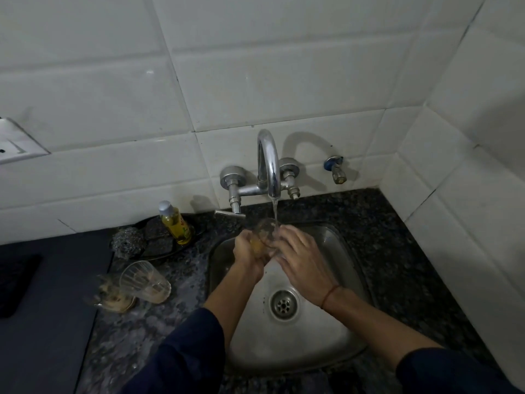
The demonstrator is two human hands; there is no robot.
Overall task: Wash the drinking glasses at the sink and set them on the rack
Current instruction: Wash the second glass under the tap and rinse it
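Gripping glass (265, 234) | btw L hand (250, 253), R hand (302, 264) fingers (287, 232) | under tap (268, 163)

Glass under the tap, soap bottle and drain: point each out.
glass under the tap (265, 231), head view, clear side wall.
soap bottle (177, 226), head view, yellow body.
drain (284, 305), head view, strainer centre.

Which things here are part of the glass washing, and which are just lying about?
In the job: held glass, left hand, right hand, running tap, sink, counter glass, second glass beside it.
Lying about, untouched: soap bottle, steel scourer, wall socket, small valve.
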